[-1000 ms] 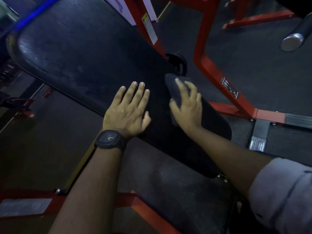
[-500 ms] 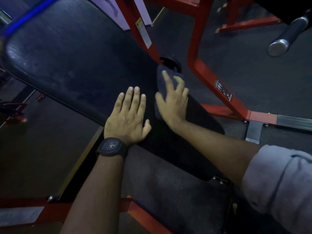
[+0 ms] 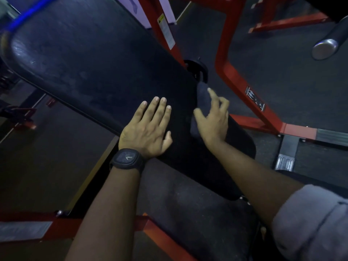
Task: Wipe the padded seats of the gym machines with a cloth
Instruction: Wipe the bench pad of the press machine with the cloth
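The long black padded seat (image 3: 90, 59) runs on a slant from upper left to lower right. Its vinyl is dull and scuffed, with pale dusty smears toward the upper end and a darker stretch lower down.

The left hand (image 3: 146, 129), with a black wristwatch (image 3: 127, 159) on its wrist, lies flat on the pad's near edge. Its fingers are straight and close together and the thumb is out to the side.

The right hand (image 3: 212, 121) sits on a dark grey-blue cloth (image 3: 202, 97), which is bunched against the pad's far edge. The forefinger points out, the other fingers are bent and the thumb is spread. The hand is blurred, so I cannot tell whether it pinches the cloth or only presses it.

Just beyond the pad's far edge are a black adjustment knob (image 3: 195, 69) and the red steel frame (image 3: 231, 80). Well off from the pad, a steel bar end (image 3: 323, 47) shines.
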The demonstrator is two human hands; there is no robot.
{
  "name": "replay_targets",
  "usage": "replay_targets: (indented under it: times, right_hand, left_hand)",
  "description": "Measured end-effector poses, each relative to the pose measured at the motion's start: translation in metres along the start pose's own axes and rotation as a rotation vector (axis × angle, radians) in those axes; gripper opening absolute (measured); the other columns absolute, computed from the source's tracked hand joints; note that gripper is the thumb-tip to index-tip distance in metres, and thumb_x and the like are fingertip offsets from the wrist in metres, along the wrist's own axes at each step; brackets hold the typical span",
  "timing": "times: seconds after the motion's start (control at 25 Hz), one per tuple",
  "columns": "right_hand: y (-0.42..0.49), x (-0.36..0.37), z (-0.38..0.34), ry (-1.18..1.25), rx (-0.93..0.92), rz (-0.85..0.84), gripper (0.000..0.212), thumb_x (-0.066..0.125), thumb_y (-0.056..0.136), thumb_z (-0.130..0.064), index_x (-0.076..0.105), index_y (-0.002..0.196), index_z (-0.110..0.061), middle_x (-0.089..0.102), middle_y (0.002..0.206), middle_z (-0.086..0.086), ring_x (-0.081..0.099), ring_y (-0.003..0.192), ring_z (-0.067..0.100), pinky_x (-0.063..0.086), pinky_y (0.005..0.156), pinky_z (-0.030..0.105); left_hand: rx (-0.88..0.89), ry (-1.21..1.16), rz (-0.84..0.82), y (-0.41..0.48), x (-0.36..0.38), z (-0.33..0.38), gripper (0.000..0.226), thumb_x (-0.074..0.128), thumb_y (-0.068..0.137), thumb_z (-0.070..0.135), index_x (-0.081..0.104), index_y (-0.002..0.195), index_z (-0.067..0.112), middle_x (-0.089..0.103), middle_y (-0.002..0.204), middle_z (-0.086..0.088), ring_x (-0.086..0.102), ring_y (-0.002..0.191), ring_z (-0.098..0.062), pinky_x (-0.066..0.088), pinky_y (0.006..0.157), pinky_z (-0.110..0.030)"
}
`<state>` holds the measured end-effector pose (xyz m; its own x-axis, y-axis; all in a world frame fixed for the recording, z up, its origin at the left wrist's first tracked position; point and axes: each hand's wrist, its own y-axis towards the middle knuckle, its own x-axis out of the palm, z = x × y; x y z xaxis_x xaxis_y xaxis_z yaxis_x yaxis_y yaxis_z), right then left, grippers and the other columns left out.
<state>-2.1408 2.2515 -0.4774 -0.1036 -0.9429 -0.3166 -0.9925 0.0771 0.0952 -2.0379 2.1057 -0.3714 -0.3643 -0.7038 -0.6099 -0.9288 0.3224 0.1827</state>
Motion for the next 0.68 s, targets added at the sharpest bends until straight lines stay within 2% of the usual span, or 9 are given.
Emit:
replay_targets:
  times: [0.04,0.08,0.2,0.24,0.36,0.4,0.52,0.56,0.68]
  right_hand:
    - [-0.009,0.003,-0.010,0.040,0.172,0.002,0.070,0.063,0.086,-0.040,0.038,0.152,-0.035,0.038,0.138,0.005,0.049,0.115,0.029,0.051,0.091,0.047]
    - [-0.021,0.005,-0.014,0.008,0.131,0.000,0.071,0.063,0.087,-0.040,0.036,0.152,-0.035,0.037,0.140,0.006,0.047,0.116,0.029,0.050,0.091,0.044]
    - [-0.035,-0.001,0.017,-0.132,-0.494,-0.102,0.071,0.060,0.085,-0.041,0.037,0.152,-0.033,0.038,0.142,0.009,0.048,0.115,0.031,0.051,0.084,0.041]
    - [-0.025,-0.004,0.023,-0.155,-0.437,-0.082,0.071,0.061,0.085,-0.039,0.037,0.151,-0.034,0.039,0.142,0.007,0.048,0.115,0.031,0.051,0.084,0.043]
    - [-0.035,0.002,0.000,0.063,0.350,0.030,0.070,0.063,0.090,-0.037,0.034,0.154,-0.037,0.033,0.146,0.005,0.045,0.120,0.033,0.046,0.093,0.045]
    - [-0.055,0.006,-0.002,0.035,0.311,0.018,0.071,0.062,0.090,-0.038,0.032,0.154,-0.037,0.032,0.147,0.006,0.044,0.120,0.034,0.045,0.095,0.045]
    - [-0.105,0.004,0.022,-0.067,-0.284,-0.088,0.071,0.060,0.083,-0.041,0.037,0.150,-0.037,0.035,0.145,0.007,0.046,0.118,0.032,0.046,0.092,0.043]
    - [-0.098,0.001,0.026,-0.040,-0.205,-0.075,0.070,0.063,0.083,-0.039,0.039,0.149,-0.037,0.035,0.144,0.005,0.046,0.119,0.031,0.045,0.091,0.042]
    - [-0.078,0.012,-0.009,0.231,0.550,0.076,0.069,0.066,0.087,-0.035,0.038,0.150,-0.040,0.031,0.148,0.002,0.043,0.123,0.035,0.040,0.100,0.043]
  left_hand:
    - [-0.001,-0.004,0.003,0.000,0.000,0.000,0.068,0.035,0.097,0.044,0.042,0.151,0.004,0.037,0.159,-0.019,0.032,0.150,-0.033,0.023,0.123,-0.050]
    - [0.002,-0.006,0.001,-0.001,0.000,0.001,0.068,0.035,0.097,0.044,0.042,0.151,0.003,0.037,0.159,-0.019,0.032,0.150,-0.033,0.022,0.123,-0.050]
    - [0.009,-0.012,0.018,0.000,0.001,0.000,0.068,0.034,0.098,0.043,0.042,0.151,0.003,0.038,0.159,-0.020,0.033,0.149,-0.034,0.022,0.123,-0.050]
    - [0.010,-0.010,0.020,0.000,0.001,-0.001,0.067,0.034,0.098,0.043,0.042,0.151,0.003,0.038,0.159,-0.020,0.033,0.149,-0.034,0.023,0.123,-0.050]
    - [0.009,-0.011,0.028,-0.001,0.001,0.000,0.067,0.033,0.098,0.042,0.042,0.151,0.002,0.037,0.159,-0.021,0.033,0.149,-0.035,0.024,0.123,-0.051]
    - [0.014,-0.015,0.026,-0.001,0.002,-0.001,0.067,0.032,0.098,0.042,0.041,0.151,0.001,0.037,0.158,-0.022,0.033,0.149,-0.036,0.024,0.122,-0.051]
    - [0.018,-0.016,0.043,-0.001,0.004,-0.001,0.067,0.033,0.098,0.041,0.041,0.151,0.001,0.038,0.158,-0.022,0.034,0.149,-0.036,0.024,0.122,-0.052]
    - [0.016,-0.017,0.038,-0.001,0.003,-0.001,0.067,0.034,0.098,0.041,0.042,0.151,0.002,0.038,0.158,-0.022,0.034,0.148,-0.036,0.025,0.122,-0.052]
    - [0.014,-0.012,0.031,-0.001,0.002,-0.001,0.067,0.034,0.098,0.042,0.043,0.151,0.002,0.039,0.158,-0.022,0.034,0.148,-0.036,0.025,0.122,-0.052]
